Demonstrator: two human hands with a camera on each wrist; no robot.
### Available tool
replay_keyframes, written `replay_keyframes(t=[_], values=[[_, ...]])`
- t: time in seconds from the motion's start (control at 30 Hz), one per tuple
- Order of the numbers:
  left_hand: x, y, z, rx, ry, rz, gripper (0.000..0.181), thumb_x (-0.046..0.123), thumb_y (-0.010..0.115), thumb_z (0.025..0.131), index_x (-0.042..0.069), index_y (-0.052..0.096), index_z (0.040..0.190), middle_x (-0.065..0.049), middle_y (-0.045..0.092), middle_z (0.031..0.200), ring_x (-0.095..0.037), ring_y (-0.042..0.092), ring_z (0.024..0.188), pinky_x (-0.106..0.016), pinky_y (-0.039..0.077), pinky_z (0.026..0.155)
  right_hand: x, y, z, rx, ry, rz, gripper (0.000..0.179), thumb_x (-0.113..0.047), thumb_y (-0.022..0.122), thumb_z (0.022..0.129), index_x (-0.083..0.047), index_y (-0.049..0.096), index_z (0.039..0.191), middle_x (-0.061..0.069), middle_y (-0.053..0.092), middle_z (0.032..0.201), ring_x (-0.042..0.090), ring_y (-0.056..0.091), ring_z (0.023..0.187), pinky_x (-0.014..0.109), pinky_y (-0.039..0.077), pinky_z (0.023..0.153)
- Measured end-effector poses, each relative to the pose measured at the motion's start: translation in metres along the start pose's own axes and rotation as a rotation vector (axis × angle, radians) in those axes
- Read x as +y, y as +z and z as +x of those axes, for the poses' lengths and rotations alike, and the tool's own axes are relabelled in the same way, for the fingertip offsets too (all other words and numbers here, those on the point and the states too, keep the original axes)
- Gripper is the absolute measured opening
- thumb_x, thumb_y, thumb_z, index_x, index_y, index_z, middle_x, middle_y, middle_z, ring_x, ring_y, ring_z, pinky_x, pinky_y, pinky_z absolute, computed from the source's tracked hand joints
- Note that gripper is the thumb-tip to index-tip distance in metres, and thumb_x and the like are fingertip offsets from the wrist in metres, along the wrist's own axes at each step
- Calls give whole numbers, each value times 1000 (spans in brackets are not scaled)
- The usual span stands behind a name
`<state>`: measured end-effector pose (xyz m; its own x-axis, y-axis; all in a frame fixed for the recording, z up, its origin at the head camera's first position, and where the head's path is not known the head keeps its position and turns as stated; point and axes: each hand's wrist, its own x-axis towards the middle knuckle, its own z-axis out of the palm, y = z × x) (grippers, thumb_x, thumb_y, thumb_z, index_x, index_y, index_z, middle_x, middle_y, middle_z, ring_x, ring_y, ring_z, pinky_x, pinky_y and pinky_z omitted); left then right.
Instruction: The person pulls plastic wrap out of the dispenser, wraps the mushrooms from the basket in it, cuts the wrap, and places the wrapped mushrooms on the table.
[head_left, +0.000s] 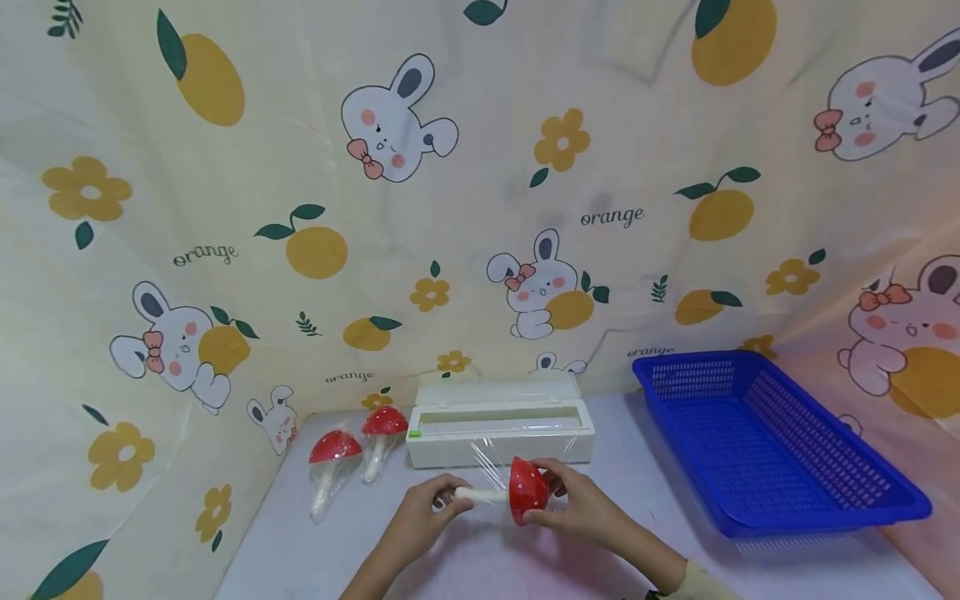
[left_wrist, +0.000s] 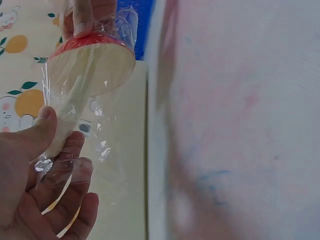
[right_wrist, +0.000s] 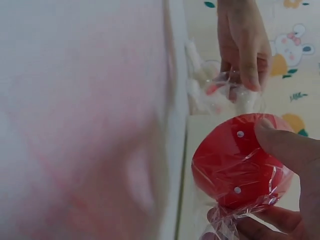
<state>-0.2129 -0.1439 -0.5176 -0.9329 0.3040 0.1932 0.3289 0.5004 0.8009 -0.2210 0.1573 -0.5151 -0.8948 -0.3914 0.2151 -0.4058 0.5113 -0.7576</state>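
A toy mushroom (head_left: pixel 528 492) with a white-dotted red cap and pale stem lies sideways between my hands, with clear plastic wrap (left_wrist: pixel 102 145) around it. At the stem's end, my left hand (head_left: pixel 422 515) pinches stem and wrap between thumb and fingers. My right hand (head_left: pixel 581 504) grips the cap, thumb on its red top in the right wrist view and fingers at the far edge, where film bunches up. Just behind is a white wrap dispenser (head_left: pixel 501 452), lid raised; shiny film shows between its front and the mushroom.
Two mushrooms in clear film, one nearer (head_left: pixel 335 446) and one farther (head_left: pixel 385 421), lie left of the dispenser. A blue plastic basket (head_left: pixel 821 527) stands on the right. Behind the white table (head_left: pixel 292 550) hangs a patterned cloth (head_left: pixel 495 192).
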Motion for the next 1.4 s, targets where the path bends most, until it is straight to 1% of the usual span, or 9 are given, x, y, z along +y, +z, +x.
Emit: replay_keyframes(t=[0.13, 0.3, 0.57, 0.9, 1.0, 1.1, 1.2, 1.3, 1.4], values=[[-10, 6, 5, -1, -9, 5, 22, 31, 77, 98, 16, 77, 113, 10, 67, 88, -4, 56, 79, -21, 49, 70, 7, 5, 2, -5, 66, 20, 79, -33, 96, 81, -13, 55, 146, -2, 72, 106, 14, 65, 94, 40, 55, 86], [-17, 13, 10, -5, -34, 15, 26, 33, 77, 98, 13, 76, 115, 9, 63, 85, -3, 54, 76, -21, 48, 67, 14, 8, 5, -1, 142, 20, 78, -35, 96, 81, -7, 57, 141, 2, 72, 112, 20, 65, 103, 47, 54, 91], [-24, 20, 22, 23, 0, 41, 24, 30, 76, 100, 12, 76, 115, 8, 64, 85, -2, 55, 75, -22, 48, 67, 28, 7, 13, 1, 170, -3, 75, -37, 93, 85, 3, 62, 140, 5, 73, 113, 23, 67, 106, 50, 57, 93], [-26, 27, 36, 19, -114, 17, 23, 33, 71, 104, 12, 75, 113, 7, 71, 89, -9, 57, 77, -25, 47, 67, 36, 10, 21, 74, 219, -55, 72, -40, 95, 82, 3, 71, 134, 3, 63, 112, 21, 60, 103, 40, 54, 85], [-26, 27, 39, 19, -130, 28, 25, 35, 69, 105, 12, 74, 113, 7, 71, 90, -10, 57, 77, -26, 47, 67, 41, 13, 22, 109, 193, -62, 70, -39, 95, 81, 1, 70, 134, 3, 64, 113, 20, 60, 101, 38, 54, 85], [-25, 27, 41, 19, -127, 32, 26, 36, 68, 106, 12, 74, 112, 7, 70, 89, -10, 57, 78, -27, 48, 68, 43, 14, 22, 165, 158, -124, 75, -44, 96, 79, -9, 67, 138, 4, 67, 121, 19, 61, 105, 41, 56, 88], [-25, 27, 43, 15, -123, 30, 26, 37, 67, 106, 12, 73, 110, 6, 70, 90, -12, 59, 80, -29, 48, 71, 41, 13, 20, 201, 100, -231, 84, -49, 98, 75, -19, 61, 144, 5, 65, 135, 24, 61, 120, 49, 57, 98], [-26, 25, 44, 20, -120, 27, 26, 38, 65, 107, 12, 73, 108, 5, 70, 90, -13, 59, 82, -30, 49, 72, 36, 9, 20, 170, -60, -321, 94, -41, 101, 73, -23, 54, 153, 7, 57, 146, 31, 57, 134, 54, 56, 105], [-27, 23, 45, 35, -111, 22, 26, 38, 63, 109, 14, 72, 105, 6, 69, 89, -13, 58, 81, -31, 48, 72, 35, 5, 22, 114, -219, -392, 103, -27, 103, 71, -23, 48, 158, 10, 50, 153, 34, 53, 140, 53, 56, 105]])
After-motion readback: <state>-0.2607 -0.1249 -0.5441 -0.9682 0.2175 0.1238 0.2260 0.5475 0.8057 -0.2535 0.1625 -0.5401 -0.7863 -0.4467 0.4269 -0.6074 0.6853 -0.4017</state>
